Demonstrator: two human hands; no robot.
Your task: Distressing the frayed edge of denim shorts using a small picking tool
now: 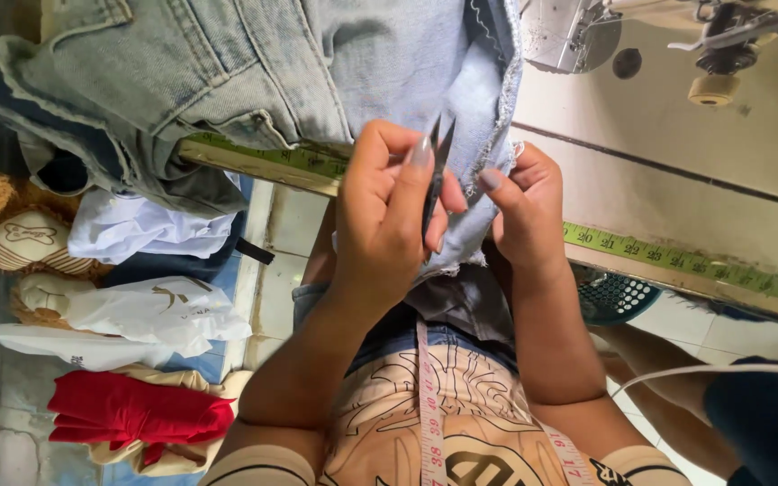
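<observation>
Slim metal snips (435, 184) — frayed pale denim (483, 117)

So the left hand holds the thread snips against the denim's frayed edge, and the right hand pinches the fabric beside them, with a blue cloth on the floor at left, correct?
Nearly. The head view shows the cloth is red, not blue. The left hand does hold the thread snips at the denim edge, with the right hand pinching the fabric.

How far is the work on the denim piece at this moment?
Done: the denim garment already shows stitched seams and lies over the table edge. In hand: the left hand holds small thread snips at the frayed denim edge, which the right hand pinches. Left: that edge is still frayed, so trimming looks unfinished; how much remains I cannot tell.
</observation>
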